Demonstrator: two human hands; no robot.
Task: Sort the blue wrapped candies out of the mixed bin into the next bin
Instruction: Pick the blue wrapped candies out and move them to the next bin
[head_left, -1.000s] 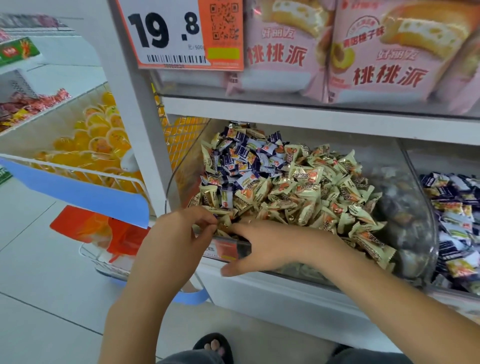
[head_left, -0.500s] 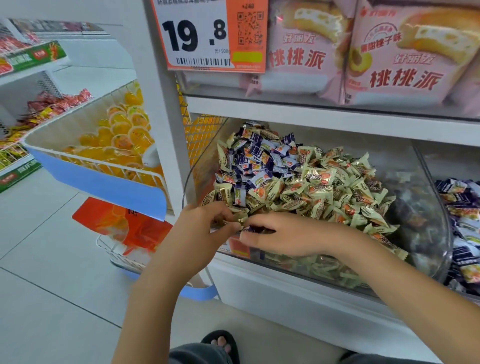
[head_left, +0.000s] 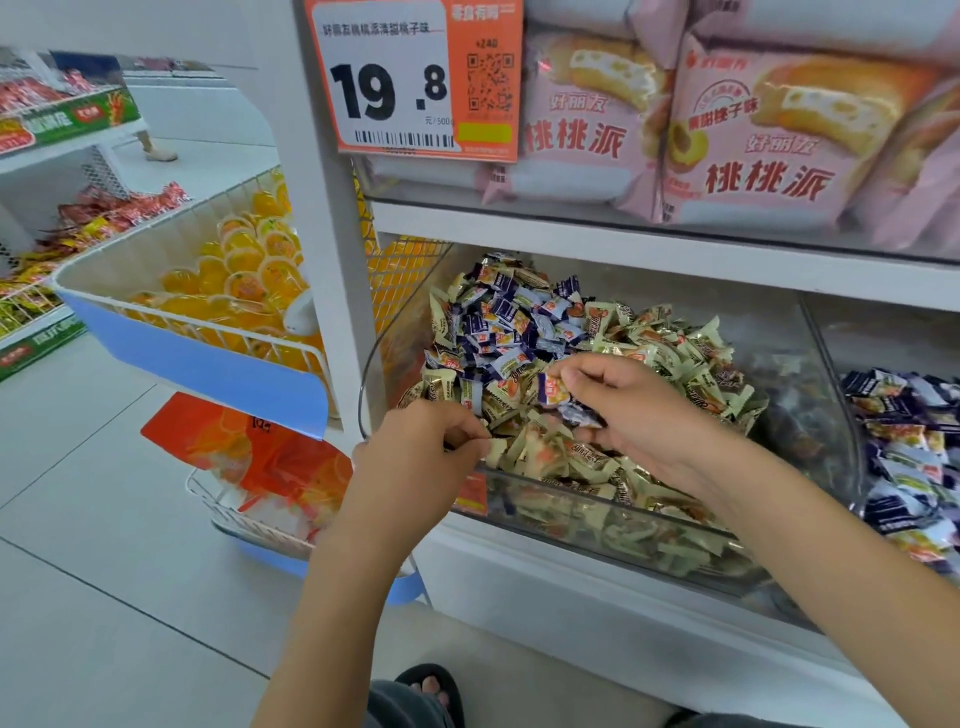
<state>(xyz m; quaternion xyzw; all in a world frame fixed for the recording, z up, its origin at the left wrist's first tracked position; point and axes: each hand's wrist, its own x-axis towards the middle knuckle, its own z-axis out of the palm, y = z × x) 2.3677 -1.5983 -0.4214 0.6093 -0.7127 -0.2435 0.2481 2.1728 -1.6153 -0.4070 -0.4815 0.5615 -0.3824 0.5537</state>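
Observation:
The clear mixed bin (head_left: 795, 364) holds a heap of cream-gold candies (head_left: 670, 343) with a cluster of blue wrapped candies (head_left: 498, 322) at its back left. My right hand (head_left: 634, 410) hovers over the heap's front and pinches a blue wrapped candy (head_left: 551, 389) between thumb and fingers. At the bin's front left corner my left hand (head_left: 415, 452) has its fingers curled; fingertips pinch at the edge of a cream wrapper. The neighbouring bin (head_left: 914, 457) on the right holds blue wrapped candies.
A shelf above carries pink snack packs (head_left: 753, 135) and a price tag (head_left: 415, 78). To the left stands a white post (head_left: 332, 260), then a wire basket of orange jelly cups (head_left: 234, 280). A lower basket (head_left: 260, 478) sits near the floor. My sandalled foot (head_left: 431, 686) shows below.
My right hand rose from the bin's front rim onto the heap and now holds up a blue candy. The left hand stayed at the front left corner. The view shifted closer.

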